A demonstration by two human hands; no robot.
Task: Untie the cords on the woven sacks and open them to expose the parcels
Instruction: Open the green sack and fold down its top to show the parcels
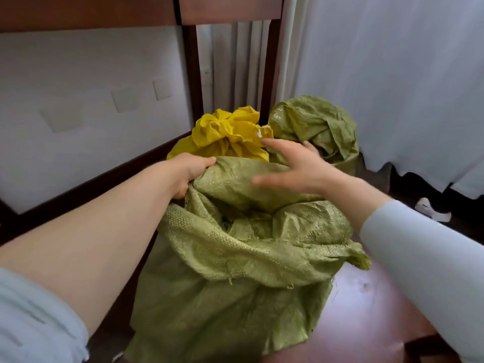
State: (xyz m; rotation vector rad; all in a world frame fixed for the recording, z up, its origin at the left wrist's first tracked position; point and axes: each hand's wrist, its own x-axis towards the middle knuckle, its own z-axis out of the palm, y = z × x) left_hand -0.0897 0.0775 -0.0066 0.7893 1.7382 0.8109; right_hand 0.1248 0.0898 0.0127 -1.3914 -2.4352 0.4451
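Note:
A large green woven sack (235,258) stands in front of me, its mouth loose and folded over itself. My left hand (187,171) is shut on the sack's far left rim. My right hand (293,166) hovers over the far rim with its fingers spread, holding nothing. Behind it sits a yellow woven sack (227,134) with its neck bunched and gathered. A second green sack (317,124) stands at the back right, crumpled at the top. No cord and no parcel shows in this view.
A dark wooden frame post (193,74) and a white wall panel (91,100) stand at the left. Pale curtains (392,74) hang at the right. The floor (366,310) is reddish wood. A small white object (432,210) lies under the curtain.

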